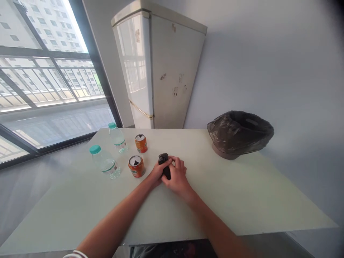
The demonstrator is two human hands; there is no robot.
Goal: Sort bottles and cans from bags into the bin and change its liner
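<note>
Both my hands on one thing: a small black bundle (pixel 167 173), near the middle of the surface (pixel 215 200), right of the cans. Can't tell exactly what it is, fingers cover part of it. My left hand (pixel 156 173) is curled around its left side, narrow grip. My right hand (pixel 178 176) closes on it from the right, fingers bent, thumb near the lower end. Top of the bundle sticks up between my hands. Can't tell if it touches the surface.

Left of my hands: two orange cans, both upright, tops facing up. Nearer can (pixel 136 167) just beside my left hand, farther can (pixel 141 143) behind it. Left of those, two clear bottles with teal caps, nearer bottle (pixel 105 163) and farther bottle (pixel 117 138), both standing.

Right side, well apart from my hands: bin (pixel 225 152) near the far edge, dark plastic bag (pixel 231 132) over its rim, mouth open. Beyond the surface, white fridge (pixel 172 68) with worn marks; window (pixel 48 71) at left, railing and building outside. White band (pixel 76 254) on my left wrist.
</note>
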